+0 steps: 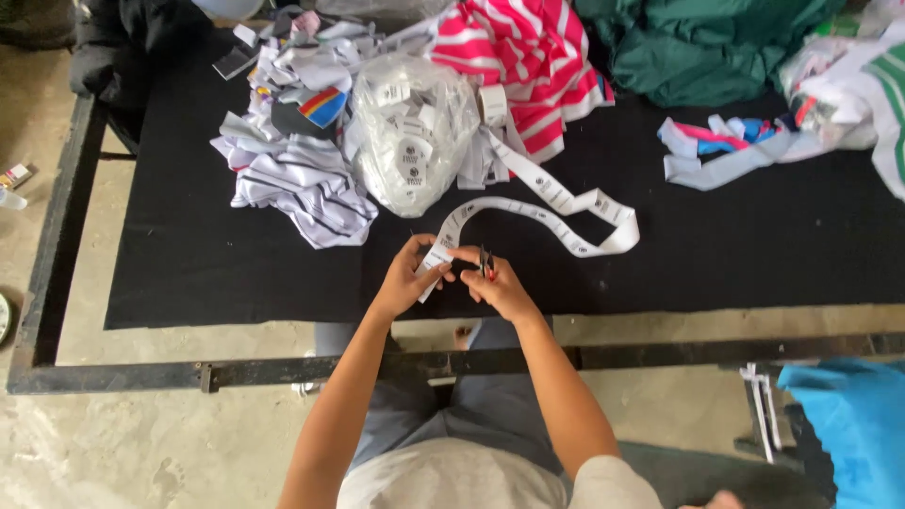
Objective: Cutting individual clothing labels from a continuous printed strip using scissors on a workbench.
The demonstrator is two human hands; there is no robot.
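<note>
My left hand (412, 274) pinches the near end of a long white label ribbon (556, 201) that loops across the black table (189, 254). My right hand (497, 283) holds small scissors (486, 264) with dark and red handles, blades right next to the ribbon end. A clear plastic bag (410, 132) full of cut white labels sits just beyond my hands.
Striped white cloth pieces (302, 184) lie to the left of the bag. A pink and white striped garment (528, 57) and green fabric (707, 42) are at the back. Grey and coloured strips (726, 151) lie right. Blue cloth (853, 424) is at lower right, beside the metal table frame (283, 372).
</note>
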